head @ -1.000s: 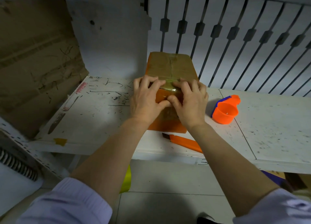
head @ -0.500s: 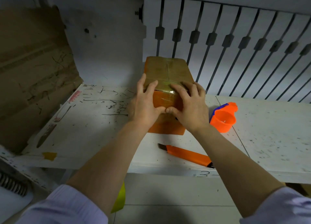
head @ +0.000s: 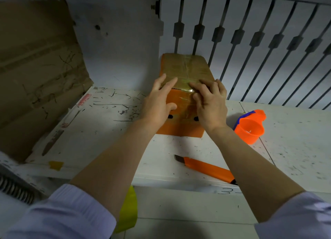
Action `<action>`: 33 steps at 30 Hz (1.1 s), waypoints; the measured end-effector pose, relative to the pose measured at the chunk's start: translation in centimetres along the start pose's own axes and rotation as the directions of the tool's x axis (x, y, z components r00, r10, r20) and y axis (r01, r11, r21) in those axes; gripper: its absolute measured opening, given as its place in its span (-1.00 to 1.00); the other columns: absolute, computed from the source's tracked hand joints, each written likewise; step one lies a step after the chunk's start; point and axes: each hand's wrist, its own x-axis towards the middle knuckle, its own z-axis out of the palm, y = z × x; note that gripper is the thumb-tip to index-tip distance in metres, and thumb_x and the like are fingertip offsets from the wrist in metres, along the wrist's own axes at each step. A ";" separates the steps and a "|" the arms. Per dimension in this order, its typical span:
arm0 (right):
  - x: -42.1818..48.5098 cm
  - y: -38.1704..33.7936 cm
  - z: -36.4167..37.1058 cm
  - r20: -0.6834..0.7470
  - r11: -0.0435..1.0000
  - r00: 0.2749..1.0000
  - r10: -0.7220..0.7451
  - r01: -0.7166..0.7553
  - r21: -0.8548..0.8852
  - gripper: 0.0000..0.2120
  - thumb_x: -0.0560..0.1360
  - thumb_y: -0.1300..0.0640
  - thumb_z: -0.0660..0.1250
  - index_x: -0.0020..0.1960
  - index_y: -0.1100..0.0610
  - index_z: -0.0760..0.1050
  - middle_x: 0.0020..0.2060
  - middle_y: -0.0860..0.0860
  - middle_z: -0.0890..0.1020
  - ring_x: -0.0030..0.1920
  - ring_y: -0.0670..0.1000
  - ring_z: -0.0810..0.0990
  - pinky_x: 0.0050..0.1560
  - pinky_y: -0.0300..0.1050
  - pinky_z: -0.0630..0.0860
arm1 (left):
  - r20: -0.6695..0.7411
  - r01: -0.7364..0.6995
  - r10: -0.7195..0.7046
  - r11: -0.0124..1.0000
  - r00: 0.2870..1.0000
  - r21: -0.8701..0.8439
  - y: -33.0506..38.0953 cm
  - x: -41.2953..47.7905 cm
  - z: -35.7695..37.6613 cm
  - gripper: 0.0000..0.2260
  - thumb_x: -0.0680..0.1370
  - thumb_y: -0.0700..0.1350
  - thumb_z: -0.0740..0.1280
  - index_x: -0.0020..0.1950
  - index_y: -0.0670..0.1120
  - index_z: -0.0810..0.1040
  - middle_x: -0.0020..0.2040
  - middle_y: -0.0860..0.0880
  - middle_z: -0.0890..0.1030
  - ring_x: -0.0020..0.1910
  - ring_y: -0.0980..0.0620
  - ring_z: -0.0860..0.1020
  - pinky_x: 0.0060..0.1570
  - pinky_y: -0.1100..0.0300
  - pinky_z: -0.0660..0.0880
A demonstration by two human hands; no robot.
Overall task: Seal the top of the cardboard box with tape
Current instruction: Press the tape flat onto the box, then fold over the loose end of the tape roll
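Note:
An orange cardboard box [head: 180, 129] with a brown taped top stands on the white table [head: 100, 131]. Shiny clear tape [head: 182, 88] runs along the top and folds down over the near edge onto the front face. My left hand [head: 159, 102] lies flat against the box's near left corner, fingers spread, thumb on the front face. My right hand [head: 209, 102] presses its fingers on the tape at the near right top edge. Neither hand grips anything.
An orange tape dispenser [head: 249, 125] with a blue blade guard sits right of the box. An orange utility knife [head: 206, 168] lies near the table's front edge. A cardboard sheet [head: 35, 73] leans at the left. A barred railing [head: 250, 41] stands behind.
Both hands have spread apart along the near top edge of the box, exposing more of the front face. The box has not moved.

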 end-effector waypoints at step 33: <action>-17.1 -9.9 5.6 0.683 0.620 0.520 0.512 -0.775 0.125 -0.86 0.49 0.30 0.25 -0.15 0.23 0.58 -0.32 0.15 0.61 -0.36 0.05 0.58 -0.29 -0.14 0.57 | 0.449 0.843 -0.824 0.062 0.345 -0.534 -8.2 -17.6 -1.9 -0.89 0.49 -0.14 0.31 -0.17 -0.18 0.51 -0.17 -0.23 0.56 -0.16 -0.17 0.55 0.02 -0.03 0.52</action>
